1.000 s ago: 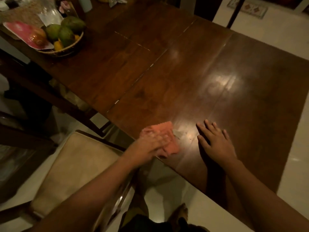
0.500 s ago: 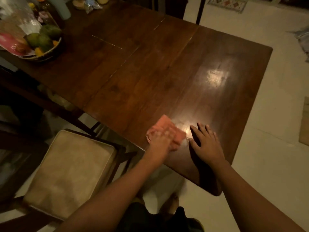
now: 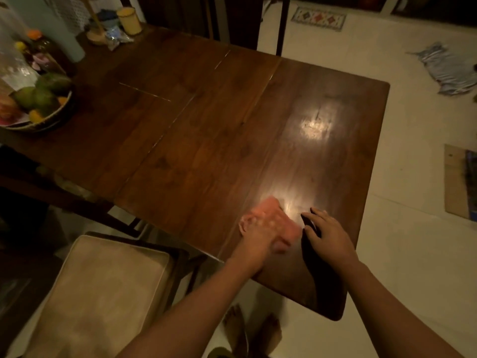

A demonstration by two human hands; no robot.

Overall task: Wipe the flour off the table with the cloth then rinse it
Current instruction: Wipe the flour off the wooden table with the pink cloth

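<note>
My left hand [image 3: 263,228] presses flat on the cloth [image 3: 269,205]. My right hand [image 3: 329,235] rests open beside it on the tabletop [image 3: 206,156]. Cloth judged soft, light, limp: gather it at its far edge.

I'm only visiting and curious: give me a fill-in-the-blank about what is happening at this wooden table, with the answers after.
The left hand presses a pink ____ onto the table. The right hand lies flat on the table, holding ____. The basket at the table's left edge holds ____.
Missing words: cloth; nothing; fruit.
</note>
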